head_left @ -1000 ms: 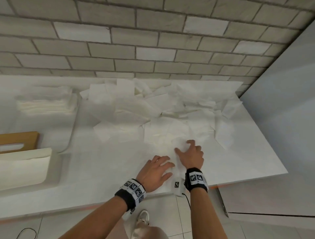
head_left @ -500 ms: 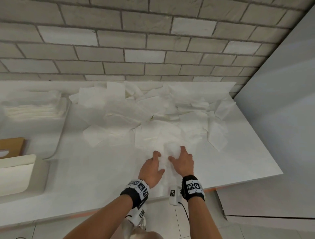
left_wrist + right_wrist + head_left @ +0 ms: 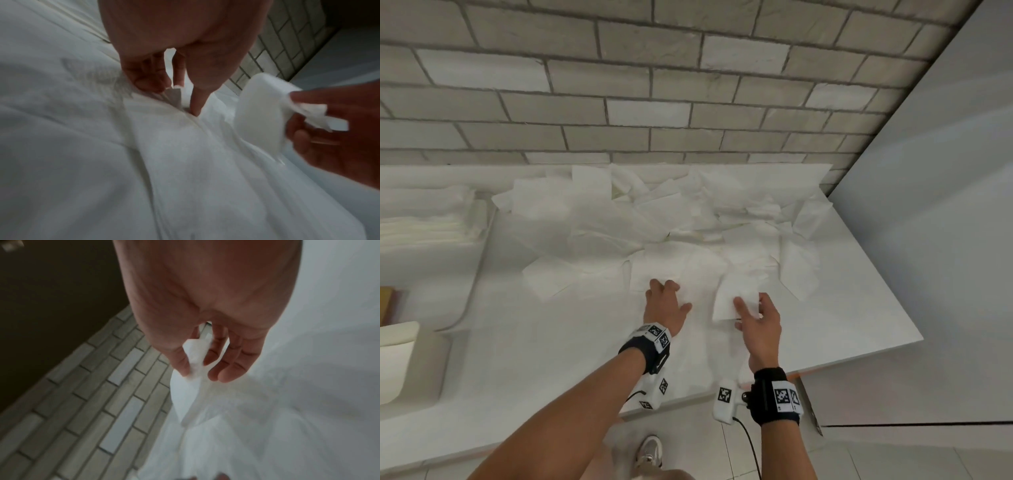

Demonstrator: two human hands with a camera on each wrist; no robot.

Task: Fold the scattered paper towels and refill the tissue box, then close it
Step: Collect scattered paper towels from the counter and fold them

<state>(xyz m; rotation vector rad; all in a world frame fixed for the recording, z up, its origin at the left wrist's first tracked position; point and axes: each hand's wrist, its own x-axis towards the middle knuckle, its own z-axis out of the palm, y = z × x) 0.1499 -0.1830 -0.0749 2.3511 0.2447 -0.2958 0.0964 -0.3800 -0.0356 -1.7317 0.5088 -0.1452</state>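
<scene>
Several loose white paper towels (image 3: 654,219) lie scattered across the back and middle of the white table (image 3: 544,342). My right hand (image 3: 748,303) pinches a small folded paper towel (image 3: 729,298) between thumb and fingers, lifted a little off the table; the right wrist view shows this folded towel (image 3: 195,358) hanging from the pinch. My left hand (image 3: 664,286) is to its left, fingers bent down on a flat towel (image 3: 650,274). In the left wrist view its fingertips (image 3: 195,107) pinch up an edge of that towel (image 3: 185,146).
A stack of folded towels (image 3: 424,226) sits at the back left. A cream open box (image 3: 397,356) stands at the left edge, with a wooden piece (image 3: 387,301) behind it. A brick wall (image 3: 688,102) backs the table; a white panel (image 3: 928,240) closes the right side.
The hands lay side by side pressing one towel. Now the right hand has lifted the folded towel and moved right, and the left hand has reached forward onto another towel.
</scene>
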